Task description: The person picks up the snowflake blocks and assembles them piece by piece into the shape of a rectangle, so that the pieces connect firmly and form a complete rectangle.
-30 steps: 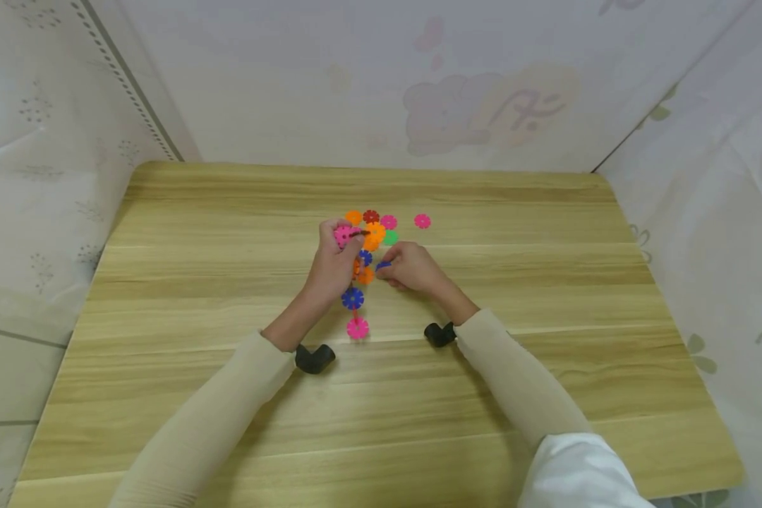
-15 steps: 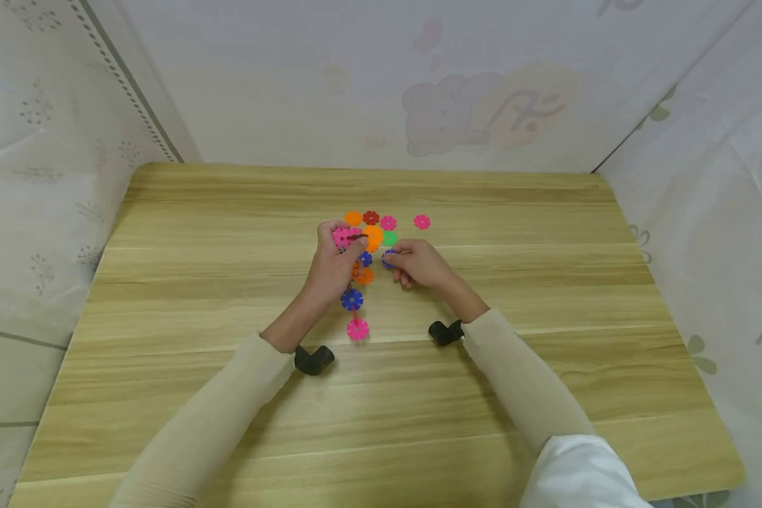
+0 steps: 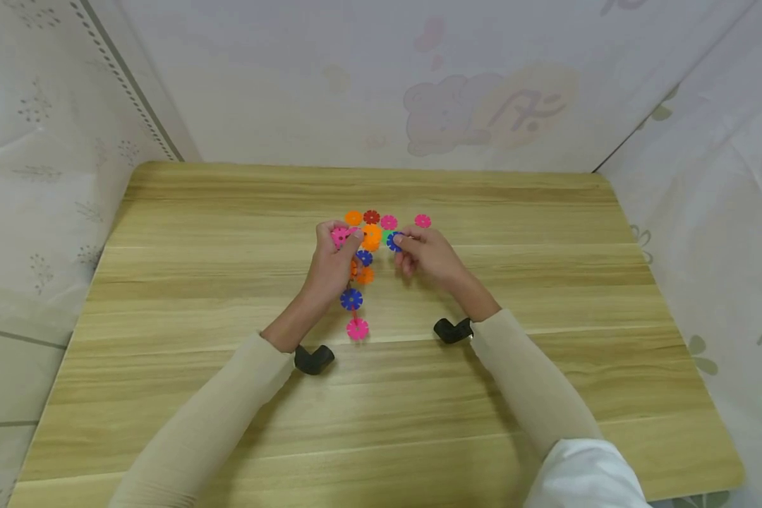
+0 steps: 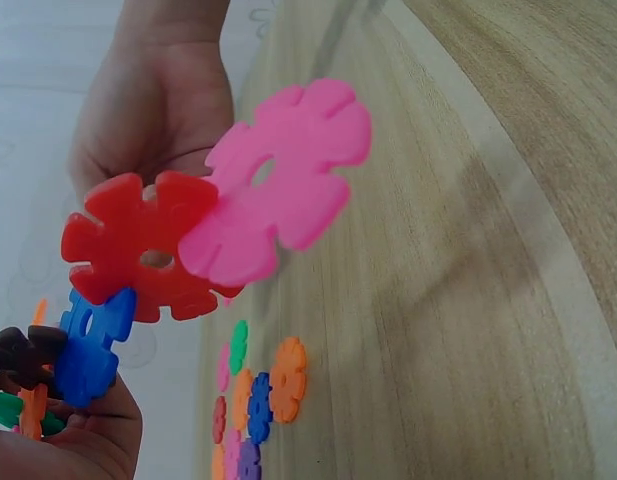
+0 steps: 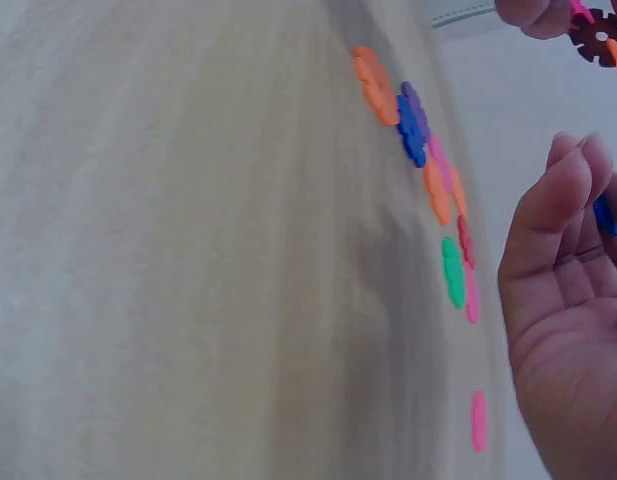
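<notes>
Plastic through and through: the chain [image 3: 355, 282] of slotted discs in your left hand [image 3: 331, 264] looks light and stiff piece by piece, but I'd judge it only as strong as its friction joints, so it will flex or pop apart if you lever it from one end. Your left fingers are curled round its upper end, up by the pink disc [image 3: 341, 235]. That is a fair hold; better still, pinch close to whichever slot is being worked on.

The chain runs long and narrow, away from you towards the far edge of the table [image 3: 228, 395], held just above the wood. Its near end is another pink disc [image 3: 358, 328], with a blue one [image 3: 352, 298] next up. In the left wrist view the end discs stand crosswise to each other, pink [image 4: 278, 180] slotted into red [image 4: 138, 255].

Your right hand [image 3: 428, 257] pinches a single blue disc [image 3: 394, 241] between thumb and fingertips, just right of the chain's top. Hold it by the rim, leaving a notch free; smooth plastic like this may slip if squeezed on the faces.

Loose discs [image 3: 422, 221] lie flat just beyond both hands.
</notes>
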The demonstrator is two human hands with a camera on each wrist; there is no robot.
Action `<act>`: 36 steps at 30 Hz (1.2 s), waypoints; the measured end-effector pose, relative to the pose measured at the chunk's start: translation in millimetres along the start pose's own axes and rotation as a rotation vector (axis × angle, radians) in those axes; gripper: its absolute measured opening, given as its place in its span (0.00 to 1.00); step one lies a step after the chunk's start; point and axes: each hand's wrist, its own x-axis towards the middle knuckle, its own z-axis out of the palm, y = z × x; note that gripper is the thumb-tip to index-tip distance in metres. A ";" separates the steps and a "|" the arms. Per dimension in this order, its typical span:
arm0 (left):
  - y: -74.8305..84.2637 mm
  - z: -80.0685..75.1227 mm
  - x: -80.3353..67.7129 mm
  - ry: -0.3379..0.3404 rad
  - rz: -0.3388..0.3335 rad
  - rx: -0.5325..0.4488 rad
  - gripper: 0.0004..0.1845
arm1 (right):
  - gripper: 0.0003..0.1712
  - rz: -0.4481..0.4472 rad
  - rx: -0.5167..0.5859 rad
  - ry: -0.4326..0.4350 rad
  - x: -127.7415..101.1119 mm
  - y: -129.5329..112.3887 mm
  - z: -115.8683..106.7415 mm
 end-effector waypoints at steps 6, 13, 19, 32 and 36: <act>1.0 0.2 -0.6 0.003 -0.003 0.016 0.21 | 0.13 -0.037 0.076 -0.010 -4.7 -10.7 -0.6; 3.0 2.3 -1.1 0.009 -0.012 0.018 0.20 | 0.12 -0.063 0.077 -0.014 -6.9 -15.8 -0.8; 4.3 3.2 -1.0 0.000 -0.017 0.035 0.21 | 0.11 -0.081 0.050 -0.009 -8.1 -16.5 -2.0; 7.8 2.8 -0.2 -0.023 -0.053 0.074 0.22 | 0.14 -0.073 0.010 -0.006 -7.4 -17.0 -4.1; 9.2 2.6 -0.3 -0.032 -0.058 0.094 0.23 | 0.15 -0.079 -0.013 -0.002 -7.8 -16.9 -5.2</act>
